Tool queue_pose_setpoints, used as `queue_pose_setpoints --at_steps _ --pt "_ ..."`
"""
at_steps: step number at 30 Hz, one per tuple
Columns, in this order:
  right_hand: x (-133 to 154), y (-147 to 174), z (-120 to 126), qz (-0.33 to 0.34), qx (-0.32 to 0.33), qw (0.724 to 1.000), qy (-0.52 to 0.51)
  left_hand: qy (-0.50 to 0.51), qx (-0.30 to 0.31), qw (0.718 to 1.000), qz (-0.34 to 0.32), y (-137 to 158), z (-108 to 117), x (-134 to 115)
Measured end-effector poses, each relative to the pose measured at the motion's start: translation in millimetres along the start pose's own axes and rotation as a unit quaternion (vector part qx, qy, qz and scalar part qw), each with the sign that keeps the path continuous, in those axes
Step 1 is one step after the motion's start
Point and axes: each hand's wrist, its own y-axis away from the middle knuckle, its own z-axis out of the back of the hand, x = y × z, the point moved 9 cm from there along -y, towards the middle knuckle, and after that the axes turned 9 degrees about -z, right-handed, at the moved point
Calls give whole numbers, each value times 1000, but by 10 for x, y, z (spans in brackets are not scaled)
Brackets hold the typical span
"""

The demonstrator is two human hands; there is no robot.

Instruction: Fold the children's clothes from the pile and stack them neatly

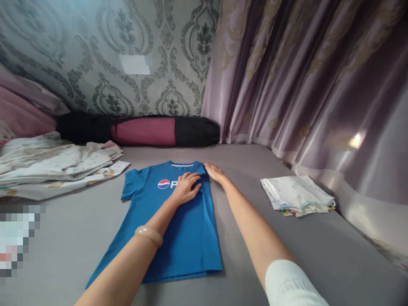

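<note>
A blue T-shirt with a round red, white and blue logo lies front up on the grey sheet. Its neckline points away from me. The left sleeve is spread out, while the right side is folded inward in a long strip. My left hand rests on the chest over part of the white lettering, its fingers spread. At the right shoulder, my right hand lies flat along the shirt's edge with its fingers stretched out. A pale bangle circles my left wrist.
A folded stack of white cloth sits to the right. Crumpled pale fabric lies at the left. A long black and maroon bag runs along the patterned wall. Purple curtains hang at the right, touching the bed.
</note>
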Motion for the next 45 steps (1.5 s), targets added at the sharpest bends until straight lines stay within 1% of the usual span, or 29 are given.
queue_pose_setpoints --at_steps 3,5,6,8,10,12,14,17,19,22,24,27,29,31,35,37,40,42,45 --pt "6 -10 31 -1 -2 1000 -4 23 5 1000 -1 -9 29 -55" --pt "11 -16 55 -5 -5 1000 -5 55 -5 998 10 -17 74 -62" --pt "18 -13 69 -8 -10 1000 -5 76 -22 997 20 -19 112 -48" --pt "54 16 97 -18 -30 999 -5 126 -76 988 53 -10 211 32" --pt "138 81 91 -26 -53 998 -3 171 -143 969 105 32 307 183" --pt "276 174 27 -21 -69 997 5 197 -196 946 165 96 362 360" --pt "426 269 -77 -10 -83 996 23 202 -216 931 215 149 365 505" --pt "535 361 -239 -23 -99 993 52 193 -190 929 251 185 310 617" --pt "531 379 -316 -42 -110 991 68 183 -169 934 255 221 291 633" --pt "509 376 -362 -49 -140 985 92 174 -148 941 250 340 331 603" --pt "497 369 -376 -48 -156 981 101 152 -107 959 213 426 382 513" --pt "493 370 -398 -47 -167 979 106 86 -12 989 116 600 450 297" --pt "502 374 -393 -43 -171 979 103 47 34 995 84 781 504 205" --pt "503 365 -374 -39 -160 982 90 22 61 995 74 979 575 148" --pt "436 331 -313 -31 -80 996 21 -6 86 995 57 1344 754 34" --pt "379 383 -263 -25 -53 998 -2 -18 88 994 57 1511 849 -1" --pt "325 605 -241 3 -45 999 12 -47 88 992 73 1719 954 -14" --pt "337 814 -295 31 -49 998 37 -69 90 990 86 1807 982 -24" --pt "403 1089 -420 63 -63 993 80 -100 99 985 98 1850 969 -56"
